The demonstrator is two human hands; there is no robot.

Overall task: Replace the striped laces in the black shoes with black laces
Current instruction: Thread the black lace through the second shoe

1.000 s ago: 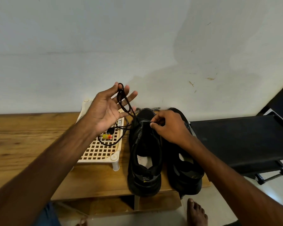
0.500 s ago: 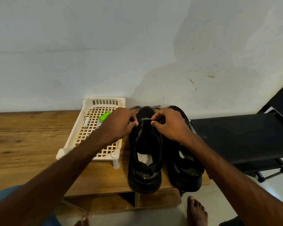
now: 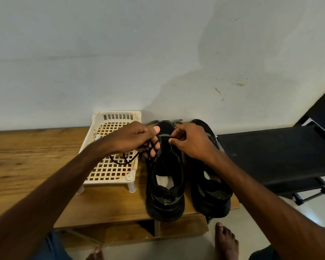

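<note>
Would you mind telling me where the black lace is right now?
Head view, centre: the black lace is held in the left hand, beside the left shoe, its loop hanging over the white basket.

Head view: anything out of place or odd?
Nothing damaged or spilled. Black lace trails from the left hand into the white basket; might snag. Striped lace lies loose behind the left shoe's toe.

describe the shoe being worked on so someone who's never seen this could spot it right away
On the wooden table by the wall, a white plastic tray stands left of two black shoes. It is the shoe right beside the tray, where the left hand and right hand meet. Unlike its neighbour nearer the black bench, it has a black lace dangling beside it.
</note>
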